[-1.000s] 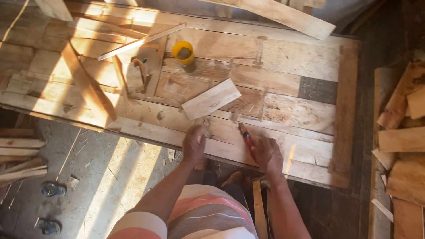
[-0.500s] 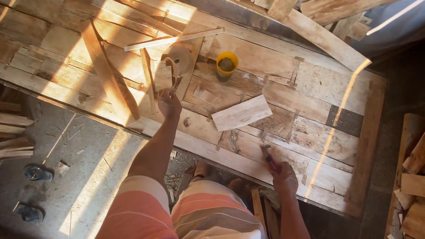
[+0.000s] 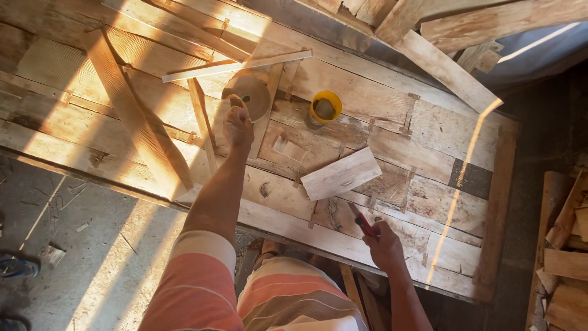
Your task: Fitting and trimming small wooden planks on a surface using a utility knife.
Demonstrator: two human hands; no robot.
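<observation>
The left hand [image 3: 237, 127] reaches far across the counter [image 3: 392, 110], its fingers curled closed around the near edge of a round wooden disc [image 3: 250, 93]. The disc has a small hole near its middle and sits toward the far side of the counter, just under a thin strip [image 3: 236, 65] that lies across the boards. A yellow cup [image 3: 324, 107] stands just right of the disc, apart from it.

The right hand [image 3: 384, 244] rests at the near edge of the counter, closed around a red-handled tool [image 3: 362, 222]; what kind of tool it is cannot be told. A short pale board [image 3: 341, 173] lies loose between the two hands, closer to the right one. A long plank [image 3: 138, 116] runs slantwise over the left part of the counter. Another plank [image 3: 447, 70] lies at the far right corner, and scrap wood [image 3: 566, 245] is stacked on the floor past the right edge.
</observation>
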